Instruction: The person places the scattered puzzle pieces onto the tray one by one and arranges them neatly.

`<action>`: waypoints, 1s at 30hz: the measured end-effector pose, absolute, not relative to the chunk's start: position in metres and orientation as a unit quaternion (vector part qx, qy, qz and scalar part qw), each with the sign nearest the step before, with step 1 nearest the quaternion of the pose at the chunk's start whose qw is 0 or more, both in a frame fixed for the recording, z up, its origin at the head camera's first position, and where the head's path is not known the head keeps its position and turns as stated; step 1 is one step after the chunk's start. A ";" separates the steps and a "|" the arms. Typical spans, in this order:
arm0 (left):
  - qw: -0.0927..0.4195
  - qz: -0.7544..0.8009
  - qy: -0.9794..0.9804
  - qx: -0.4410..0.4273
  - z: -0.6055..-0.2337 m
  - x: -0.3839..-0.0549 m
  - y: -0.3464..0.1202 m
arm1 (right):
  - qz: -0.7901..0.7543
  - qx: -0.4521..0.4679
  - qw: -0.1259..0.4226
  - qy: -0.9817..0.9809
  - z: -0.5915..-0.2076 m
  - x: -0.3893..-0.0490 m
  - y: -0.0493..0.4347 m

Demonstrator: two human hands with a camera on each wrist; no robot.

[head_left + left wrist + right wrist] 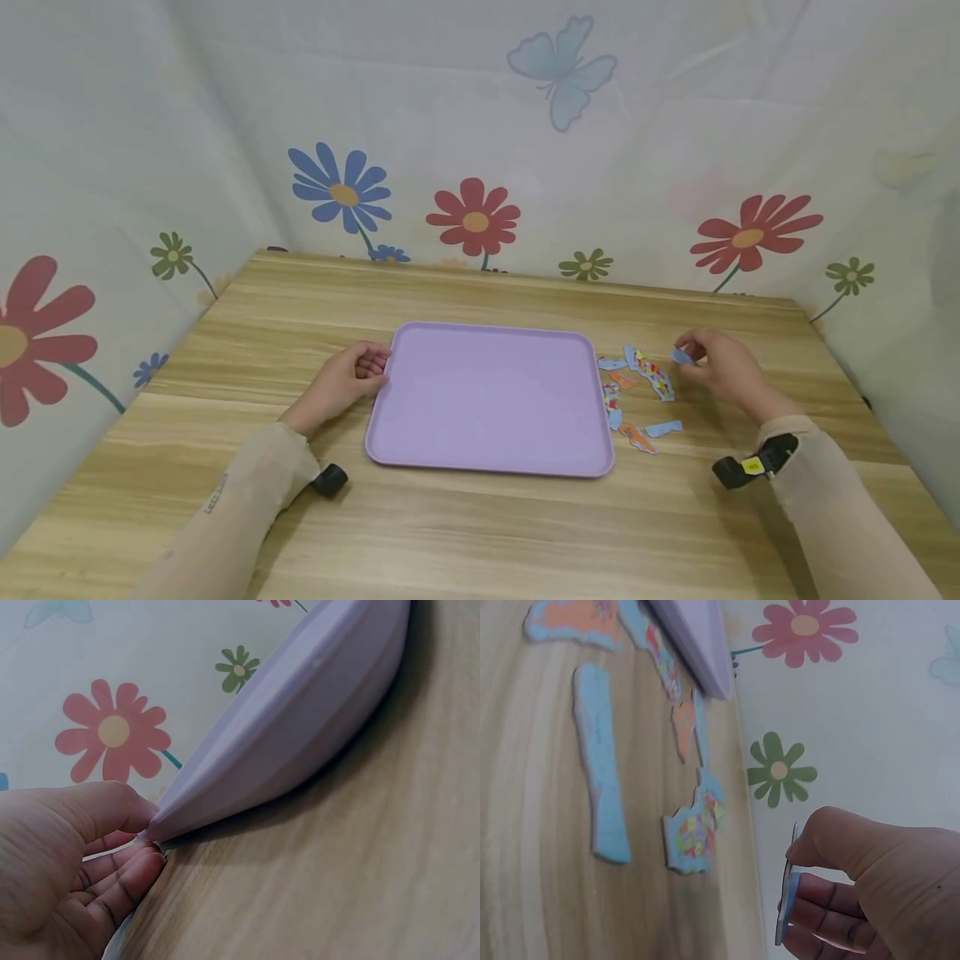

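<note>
A lilac tray (491, 400) lies on the wooden table, its inside bare. My left hand (347, 379) is at the tray's left rim; the left wrist view has the thumb and fingers pinching the edge (247, 750). My right hand (723, 367) pinches a flat light-blue puzzle piece (786, 892) between thumb and fingers, seen nearly edge-on. Between that hand and the tray lie several puzzle pieces: a long blue strip (664, 428), an orange piece (637, 437) with a blue border, and a multicoloured speckled piece (656, 377). Others lie close against the tray's right side.
The wooden table (480, 533) reaches back to a pale curtain (420, 100) printed with flowers and a butterfly. Each wrist carries a black camera mount, the right one (753, 467) with a yellow label.
</note>
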State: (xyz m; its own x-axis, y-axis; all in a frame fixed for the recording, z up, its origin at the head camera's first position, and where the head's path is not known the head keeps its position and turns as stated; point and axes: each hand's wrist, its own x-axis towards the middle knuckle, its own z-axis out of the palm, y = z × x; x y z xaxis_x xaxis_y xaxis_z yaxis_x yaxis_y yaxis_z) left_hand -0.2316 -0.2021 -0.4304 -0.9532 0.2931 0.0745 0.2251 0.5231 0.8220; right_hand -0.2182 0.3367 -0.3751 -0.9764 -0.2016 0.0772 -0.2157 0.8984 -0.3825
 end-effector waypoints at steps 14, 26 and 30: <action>0.029 0.460 0.874 0.155 -0.438 -0.236 -0.204 | 0.175 0.182 0.034 -0.967 -0.348 -0.214 0.298; 0.031 0.464 0.872 0.152 -0.439 -0.236 -0.203 | 0.169 0.232 0.043 -0.957 -0.337 -0.214 0.253; 0.031 0.464 0.872 0.151 -0.439 -0.236 -0.203 | 0.172 0.243 0.053 -0.953 -0.338 -0.215 0.238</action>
State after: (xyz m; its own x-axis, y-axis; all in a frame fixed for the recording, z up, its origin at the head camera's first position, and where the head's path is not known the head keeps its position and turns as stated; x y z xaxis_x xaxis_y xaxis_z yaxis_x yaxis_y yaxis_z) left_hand -0.2356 -0.2029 -0.4390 -0.9525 0.2922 0.0860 0.2345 0.5234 0.8192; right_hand -0.2146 0.2377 -0.3376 -0.8762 -0.4452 0.1847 -0.4816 0.8225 -0.3026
